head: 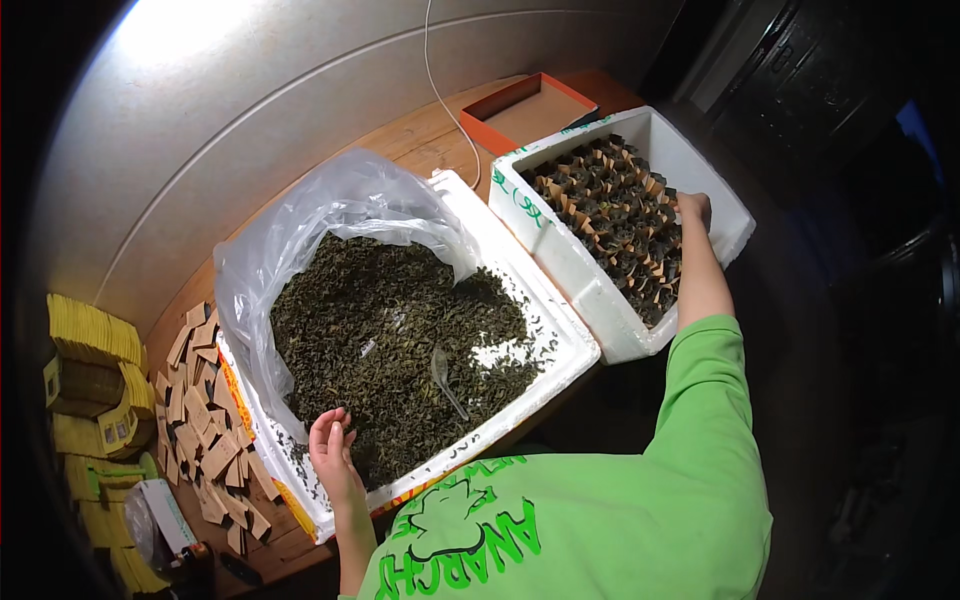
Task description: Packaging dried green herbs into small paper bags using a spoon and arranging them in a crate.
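Note:
My left hand (332, 454) is raised over the near left part of a white foam tray (551, 319), fingers loosely curled and apart, with no held thing visible. Dark dried leaves, apparently tea (397, 315), are heaped in the tray, partly inside a clear plastic bag (262, 270). On the leaves lies a clear plastic spoon (442, 375). My right hand (694, 210) reaches into a white foam box (607, 315), at the right edge of its rows of small open brown paper packets (600, 217) filled with dark leaves. Its fingertips are hidden, so any hold there is unclear.
Many flat brown paper packets (202, 427) lie on the wooden table left of the tray. Beyond them stand yellow packet stacks (94, 330). An orange-rimmed shallow box (529, 112) sits behind the foam box. A white cable (442, 97) hangs down the wall.

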The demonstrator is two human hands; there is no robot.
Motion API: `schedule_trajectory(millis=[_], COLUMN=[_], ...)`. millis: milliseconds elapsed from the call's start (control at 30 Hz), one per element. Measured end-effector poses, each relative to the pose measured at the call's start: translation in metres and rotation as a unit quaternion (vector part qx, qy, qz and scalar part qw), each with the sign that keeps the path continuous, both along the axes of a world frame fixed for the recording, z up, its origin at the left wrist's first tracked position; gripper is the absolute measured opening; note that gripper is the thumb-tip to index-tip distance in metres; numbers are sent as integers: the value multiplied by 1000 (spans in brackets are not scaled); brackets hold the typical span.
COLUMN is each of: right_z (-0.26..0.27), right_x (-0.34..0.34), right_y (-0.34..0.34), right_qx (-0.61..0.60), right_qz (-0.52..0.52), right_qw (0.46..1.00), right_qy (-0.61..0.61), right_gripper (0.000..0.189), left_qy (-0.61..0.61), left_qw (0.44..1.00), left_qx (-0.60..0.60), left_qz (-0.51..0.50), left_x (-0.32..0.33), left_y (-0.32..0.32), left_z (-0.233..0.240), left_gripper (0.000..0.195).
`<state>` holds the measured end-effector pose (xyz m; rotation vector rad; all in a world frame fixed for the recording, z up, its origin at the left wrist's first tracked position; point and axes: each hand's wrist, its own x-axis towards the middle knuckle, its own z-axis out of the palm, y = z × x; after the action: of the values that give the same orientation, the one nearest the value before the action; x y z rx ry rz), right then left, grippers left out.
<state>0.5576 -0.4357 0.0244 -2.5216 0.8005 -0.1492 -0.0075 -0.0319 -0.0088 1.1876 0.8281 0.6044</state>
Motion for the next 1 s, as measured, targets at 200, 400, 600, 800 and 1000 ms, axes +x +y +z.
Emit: schedule_trajectory(millis=[200, 400, 600, 800, 1000], right_z=[0, 20, 93, -3, -52], right_x=[-9, 1, -162, -306, -387], right_y=[3, 5, 124, 177, 206], right_qx=[5, -162, 1, 144, 104], right_qz=[-3, 122, 486, 582, 581], right_qw=[999, 948, 814, 795, 806], right_qy=[-49, -243, -318, -94, 43], right_gripper=[29, 25, 18, 19, 25], left_qy=[-1, -64, -149, 164, 461], left_qw=[1000, 997, 970, 874, 725], left_qx=[-4, 40, 189, 392, 501], left_qz=[7, -22, 27, 237, 104], left_x=[-1, -4, -37, -118, -155], left_y=[0, -1, 15, 138, 185], left_z=[0, 6, 51, 40, -10], left_gripper=[23, 46, 41, 31, 43])
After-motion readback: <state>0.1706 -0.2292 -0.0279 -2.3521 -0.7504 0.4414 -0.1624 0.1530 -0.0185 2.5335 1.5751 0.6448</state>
